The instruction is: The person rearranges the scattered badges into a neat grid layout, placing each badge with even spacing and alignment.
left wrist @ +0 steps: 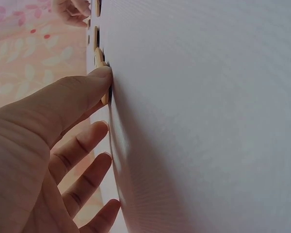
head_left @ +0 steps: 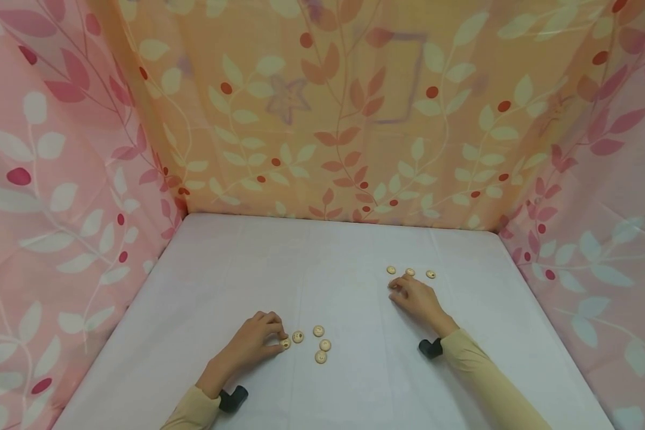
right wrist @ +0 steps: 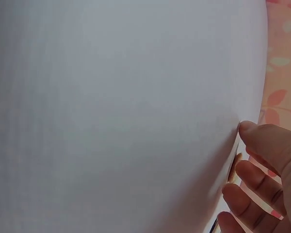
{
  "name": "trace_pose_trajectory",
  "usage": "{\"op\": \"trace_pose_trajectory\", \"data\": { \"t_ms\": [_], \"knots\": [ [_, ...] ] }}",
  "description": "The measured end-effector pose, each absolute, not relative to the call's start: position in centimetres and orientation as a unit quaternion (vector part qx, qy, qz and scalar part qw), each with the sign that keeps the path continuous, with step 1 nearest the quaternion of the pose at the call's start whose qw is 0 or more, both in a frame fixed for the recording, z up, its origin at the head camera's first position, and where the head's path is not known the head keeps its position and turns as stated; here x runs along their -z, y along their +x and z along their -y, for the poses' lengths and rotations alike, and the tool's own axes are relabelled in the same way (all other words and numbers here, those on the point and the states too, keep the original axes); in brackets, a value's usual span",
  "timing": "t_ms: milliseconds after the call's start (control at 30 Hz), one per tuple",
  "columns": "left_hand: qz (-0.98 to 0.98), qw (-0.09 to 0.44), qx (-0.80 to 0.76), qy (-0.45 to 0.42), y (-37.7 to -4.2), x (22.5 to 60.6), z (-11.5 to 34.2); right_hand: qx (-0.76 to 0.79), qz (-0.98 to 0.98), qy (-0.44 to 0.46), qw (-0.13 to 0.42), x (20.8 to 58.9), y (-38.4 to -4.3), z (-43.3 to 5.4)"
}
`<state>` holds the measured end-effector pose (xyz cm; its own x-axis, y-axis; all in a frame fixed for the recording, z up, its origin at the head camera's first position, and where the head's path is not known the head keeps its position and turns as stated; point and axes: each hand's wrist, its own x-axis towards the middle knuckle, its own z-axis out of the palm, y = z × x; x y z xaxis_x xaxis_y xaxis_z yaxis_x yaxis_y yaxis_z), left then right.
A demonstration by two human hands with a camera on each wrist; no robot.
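Note:
At the near left, my left hand [head_left: 255,339] pinches a small round wooden disc [head_left: 285,344] with dark marks between thumb and fingertips at the table surface. In the left wrist view the thumb [left wrist: 87,90] presses on the edge of that disc, and the other fingers spread below. Several like discs lie just right of it, among them one disc [head_left: 298,337] close by. Farther back, my right hand [head_left: 420,301] is low over the table with loosely bent fingers and nothing visible in them. It partly covers the middle disc [head_left: 411,271] of a row of three.
The row's outer discs are a left one [head_left: 391,270] and a right one [head_left: 430,275]. All lie on a white-covered table [head_left: 344,269]. Leaf-patterned curtains [head_left: 333,119] enclose its back and both sides. A black wrist device [head_left: 233,399] sits on each forearm.

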<state>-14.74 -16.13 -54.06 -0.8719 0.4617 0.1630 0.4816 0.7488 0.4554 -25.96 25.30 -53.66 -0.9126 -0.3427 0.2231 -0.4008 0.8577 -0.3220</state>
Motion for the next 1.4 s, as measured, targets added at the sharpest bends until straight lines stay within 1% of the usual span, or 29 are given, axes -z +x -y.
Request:
{"op": "trace_pose_trajectory", "data": {
  "t_ms": [567, 867, 1167, 1400],
  "knots": [
    [0.936, 0.018, 0.246, -0.251, -14.7, 54.4, 16.3, -0.178, 0.947, 0.252, 0.089, 53.5, -24.6, -22.2],
    [0.937, 0.017, 0.246, -0.249, -14.7, 54.3, 16.3, -0.170, 0.946, 0.267, 0.069, 53.5, -23.7, -20.8],
    [0.935, 0.030, 0.240, -0.258, -14.8, 54.3, 16.3, -0.175, 0.938, 0.289, 0.078, 53.6, -22.9, -19.3],
    [0.937, 0.025, 0.241, -0.253, -14.8, 54.1, 16.2, -0.181, 0.933, 0.306, 0.059, 53.5, -22.1, -18.1]
  ]
}}
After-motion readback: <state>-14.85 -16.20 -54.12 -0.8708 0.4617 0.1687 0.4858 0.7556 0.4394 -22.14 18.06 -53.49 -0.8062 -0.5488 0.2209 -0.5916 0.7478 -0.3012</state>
